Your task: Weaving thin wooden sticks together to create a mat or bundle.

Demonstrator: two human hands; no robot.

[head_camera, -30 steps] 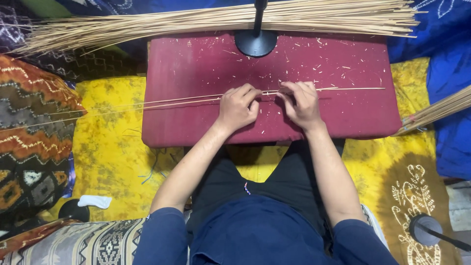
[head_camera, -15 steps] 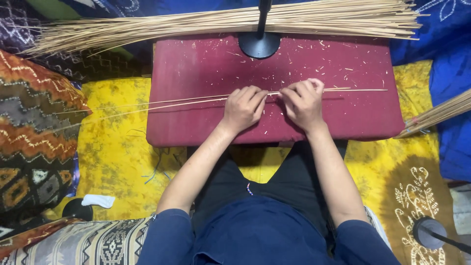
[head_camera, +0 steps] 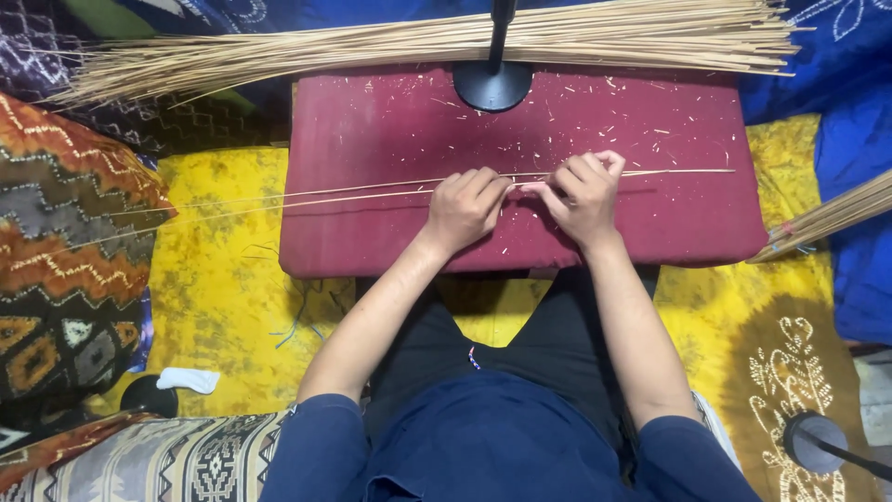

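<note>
- The left hand (head_camera: 465, 206) rests knuckles-up on the maroon cushion (head_camera: 372, 139), its fingers curled shut around a few thin pale sticks (head_camera: 307, 197).
- The right hand (head_camera: 583, 193) sits just beside it — fingertips pinched together on the same sticks, close to where the two hands nearly meet.
- The sticks lie almost level across the middle of the cushion; their long ends run out to the left past the cushion's edge over the yellow patterned cloth (head_camera: 223, 297), and one thin end reaches right toward the cushion's far side.
- Small pale chips are scattered over the cushion's top.
- A large bundle of the same sticks (head_camera: 418, 46) lies along the cushion's far edge, spreading wide to both sides.
- A black round stand base (head_camera: 492, 85) sits on the far edge of the cushion, touching the bundle, with its pole rising up through it.
- A second bundle (head_camera: 827, 223) pokes in from the right, tilted — its tips lie near the cushion's right corner.
- A zigzag-patterned pillow (head_camera: 65, 242) lies well to the left.
</note>
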